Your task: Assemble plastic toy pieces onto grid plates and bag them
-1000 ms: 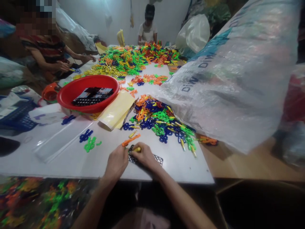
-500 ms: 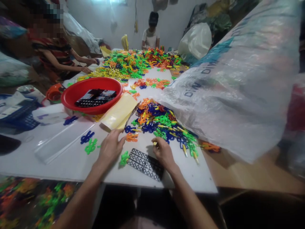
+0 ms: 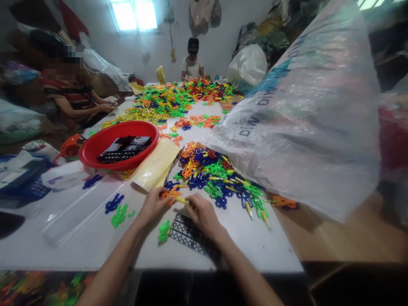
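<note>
"What's at the near edge of the table (image 3: 251, 255)?"

"A black plate with rows of round holes (image 3: 186, 233) lies flat there, partly under the right forearm. A green plastic piece (image 3: 164, 230) sits against its left end."

"And the hands?"

"Both are just beyond the plate. The left hand (image 3: 155, 205) pinches an orange plastic piece (image 3: 171, 194) above the table. The right hand (image 3: 201, 212) has a yellow stick (image 3: 181, 200) between its fingertips, the stick's left end meeting the orange piece. I can't tell whether the two are joined."

"Anything off to the left?"

"A clear plastic sleeve (image 3: 79, 212) lies flat, with a blue piece (image 3: 114, 203) and another green piece (image 3: 119, 216) to its right."

"Beyond the hands?"

"A loose pile of blue, green and orange pieces (image 3: 207, 174) to the right, some with yellow sticks among them. A big white plastic bag (image 3: 312, 136) bulges right of that. On the left, a folded yellow sheet (image 3: 157, 165) lies beside a red basin (image 3: 87, 155) with black plates (image 3: 126, 148) inside."

"And farthest off?"

"A larger multicoloured heap (image 3: 172, 97). One person in a striped top (image 3: 70, 100) sits at far left; another in white (image 3: 193, 66) is at the far end, below a hanging bag (image 3: 199, 17)."
</note>
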`<state>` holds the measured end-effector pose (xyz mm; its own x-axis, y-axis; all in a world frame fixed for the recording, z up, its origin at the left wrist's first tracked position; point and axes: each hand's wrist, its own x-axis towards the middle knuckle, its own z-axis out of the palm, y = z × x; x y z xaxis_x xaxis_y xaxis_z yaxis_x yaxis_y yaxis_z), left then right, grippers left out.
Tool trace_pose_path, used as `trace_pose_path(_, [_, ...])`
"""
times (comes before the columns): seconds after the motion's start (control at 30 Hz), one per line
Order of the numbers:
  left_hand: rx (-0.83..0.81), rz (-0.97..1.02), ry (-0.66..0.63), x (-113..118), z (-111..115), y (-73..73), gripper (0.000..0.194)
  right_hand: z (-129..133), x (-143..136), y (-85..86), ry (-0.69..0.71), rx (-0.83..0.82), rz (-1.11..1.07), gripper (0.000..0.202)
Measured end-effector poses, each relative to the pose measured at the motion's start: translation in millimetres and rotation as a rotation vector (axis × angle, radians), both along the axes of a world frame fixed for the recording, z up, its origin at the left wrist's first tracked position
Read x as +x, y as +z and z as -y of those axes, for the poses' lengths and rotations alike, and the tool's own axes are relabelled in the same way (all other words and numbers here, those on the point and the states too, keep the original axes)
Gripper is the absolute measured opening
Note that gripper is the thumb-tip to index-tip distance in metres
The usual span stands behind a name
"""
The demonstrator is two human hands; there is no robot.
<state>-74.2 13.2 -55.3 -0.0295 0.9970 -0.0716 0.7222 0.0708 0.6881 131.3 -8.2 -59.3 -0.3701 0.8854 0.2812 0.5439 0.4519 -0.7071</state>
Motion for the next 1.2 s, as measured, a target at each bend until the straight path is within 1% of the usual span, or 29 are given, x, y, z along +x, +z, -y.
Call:
trace_pose_path(0.1, [0.021, 0.184, 0.004, 1, 6, 18.8, 0.032, 4, -10, 7.7, -0.101, 0.113, 0.055, 0.013])
trace_pose_path(0.17, [0.042, 0.254, 0.015, 6, 12, 26.7, 0.029, 9, -12, 9.6, -0.115, 0.163, 0.085, 0.013])
trace_pose_path(0.23, [0.065, 0.229, 0.013, 12, 18, 30.7, 0.026, 14, -12, 8.7, -0.125, 0.213, 0.093, 0.014])
trace_pose_path(0.3, [0.102, 0.175, 0.009, 19, 24, 32.4, 0.024, 18, -10, 6.9, -0.163, 0.259, 0.093, 0.016])
trace_pose_path(0.37, [0.143, 0.128, -0.008, 25, 29, 33.3, 0.022, 23, -10, 5.8, -0.189, 0.269, 0.072, 0.017])
trace_pose_path(0.47, [0.194, 0.073, -0.083, 28, 34, 36.8, 0.021, 27, -9, 6.8, -0.174, 0.205, -0.020, 0.017])
trace_pose_path(0.53, [0.177, 0.073, -0.154, 23, 34, 41.8, 0.023, 27, -7, 8.6, -0.164, 0.137, -0.108, 0.015])
trace_pose_path(0.6, [0.098, 0.136, -0.222, 16, 33, 48.7, 0.024, 24, 0, 10.6, -0.126, 0.045, -0.189, 0.012])
trace_pose_path(0.67, [-0.003, 0.214, -0.293, 10, 30, 56.5, 0.025, 20, 10, 12.9, -0.033, -0.069, -0.241, 0.009])
trace_pose_path(0.73, [-0.065, 0.229, -0.345, 8, 29, 64.5, 0.025, 16, 21, 15.2, 0.060, -0.160, -0.254, 0.009])
trace_pose_path(0.77, [-0.075, 0.209, -0.361, 9, 30, 68.5, 0.025, 15, 26, 16.3, 0.083, -0.184, -0.254, 0.010])
trace_pose_path(0.83, [-0.061, 0.135, -0.383, 15, 34, 76.6, 0.025, 16, 32, 18.3, 0.096, -0.185, -0.254, 0.010])
trace_pose_path(0.9, [-0.026, 0.030, -0.455, 22, 40, 85.0, 0.024, 20, 35, 18.8, 0.121, -0.143, -0.236, 0.010])
trace_pose_path(0.97, [0.053, -0.071, -0.544, 28, 47, 92.0, 0.022, 25, 33, 16.4, 0.137, -0.075, -0.193, 0.009])
trace_pose_path(1.0, [0.114, -0.099, -0.557, 29, 50, 94.0, 0.023, 28, 30, 13.5, 0.117, -0.057, -0.175, 0.008])
trace_pose_path(1.03, [0.188, -0.109, -0.520, 29, 54, 94.1, 0.027, 31, 25, 9.3, 0.072, -0.067, -0.171, 0.005])
trace_pose_path(1.07, [0.265, -0.108, -0.429, 29, 57, 91.7, 0.032, 35, 20, 3.7, 0.014, -0.107, -0.181, 0.003])
trace_pose_path(1.1, [0.328, -0.107, -0.308, 27, 61, 86.4, 0.036, 38, 13, -3.3, -0.040, -0.169, -0.201, 0.002])
trace_pose_path(1.13, [0.368, -0.113, -0.189, 26, 66, 78.1, 0.038, 41, 5, -11.4, -0.075, -0.239, -0.226, 0.003])
trace_pose_path(1.17, [0.375, -0.130, -0.099, 25, 70, 67.1, 0.037, 44, -4, -20.3, -0.091, -0.296, -0.256, 0.003])
trace_pose_path(1.2, [0.353, -0.151, -0.049, 25, 75, 54.4, 0.036, 47, -13, -29.6, -0.093, -0.332, -0.286, 0.004])
